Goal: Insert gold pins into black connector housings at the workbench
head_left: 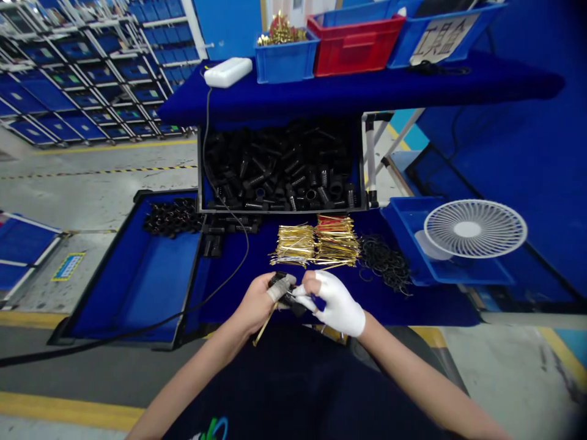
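Observation:
My left hand (pixel 262 300), its thumb wrapped in pale tape, is closed around a black plastic part (pixel 290 294) near the table's front edge. A gold twist tie (pixel 263 327) hangs down from beneath that part. My right hand (pixel 338 303) wears a white glove with bare fingertips. Its fingers are pinched together against the right side of the black part; whatever they grip there is too small to make out. Just beyond both hands lie two bundles of gold twist ties (pixel 293 244). Right of these is a pile of thin black rings (pixel 385 261).
A bin of black ribbed plastic parts (pixel 279 168) stands behind the ties. A blue tray (pixel 137 293) sits left, with small black pieces at its back. A white round fan (pixel 477 229) is at right. Overhead, a shelf (pixel 348 91) holds boxes; a cable (pixel 229 278) crosses the left side.

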### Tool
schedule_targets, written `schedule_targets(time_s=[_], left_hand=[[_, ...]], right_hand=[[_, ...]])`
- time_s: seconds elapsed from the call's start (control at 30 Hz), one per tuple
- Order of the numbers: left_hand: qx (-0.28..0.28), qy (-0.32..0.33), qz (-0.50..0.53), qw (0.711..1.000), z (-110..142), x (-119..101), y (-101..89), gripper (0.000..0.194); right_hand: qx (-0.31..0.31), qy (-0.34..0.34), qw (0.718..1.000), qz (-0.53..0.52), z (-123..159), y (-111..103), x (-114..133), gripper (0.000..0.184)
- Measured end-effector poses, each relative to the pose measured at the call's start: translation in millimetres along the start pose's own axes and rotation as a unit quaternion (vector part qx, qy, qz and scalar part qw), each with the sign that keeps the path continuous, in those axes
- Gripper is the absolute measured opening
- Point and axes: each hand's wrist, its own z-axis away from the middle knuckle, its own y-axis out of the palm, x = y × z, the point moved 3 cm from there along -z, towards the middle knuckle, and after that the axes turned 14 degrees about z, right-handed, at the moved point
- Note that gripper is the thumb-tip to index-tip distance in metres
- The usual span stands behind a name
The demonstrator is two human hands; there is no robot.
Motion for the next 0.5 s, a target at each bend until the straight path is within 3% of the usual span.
schedule_targets(time_s=[0.07, 0.13, 0.2, 0.23, 0.3, 0.4, 0.5], left_hand=[[-0.018, 0.029, -0.056, 0.998, -1, -1, -4.8, 0.04], [-0.038, 0.067, -0.122, 0.99, -2, -2, -8.5, 0.038], [-0.047, 0.099, -0.167, 0.98, -2, -3, -10.0, 0.035], [-0.046, 0.11, -0.179, 0.977, -2, -4, -10.0, 0.033], [-0.036, 0.124, -0.189, 0.973, -2, -4, -9.3, 0.027], [-0.04, 0.132, -0.207, 0.969, -2, -3, -10.9, 0.017], [-0.046, 0.14, -0.22, 0.964, -3, 1, -15.6, 0.011]], right_hand=[[-0.132, 0.077, 0.977, -0.149, -2, -8, 4, 0.032], [-0.266, 0.125, 0.899, -0.326, -5, -14, 11, 0.042], [-0.322, 0.131, 0.826, -0.444, -10, -13, 20, 0.046], [-0.321, 0.134, 0.81, -0.473, -13, -10, 23, 0.045], [-0.302, 0.144, 0.802, -0.494, -16, 0, 23, 0.042], [-0.28, 0.153, 0.813, -0.487, -16, 18, 15, 0.042], [-0.224, 0.162, 0.862, -0.424, -19, 32, 11, 0.047]])
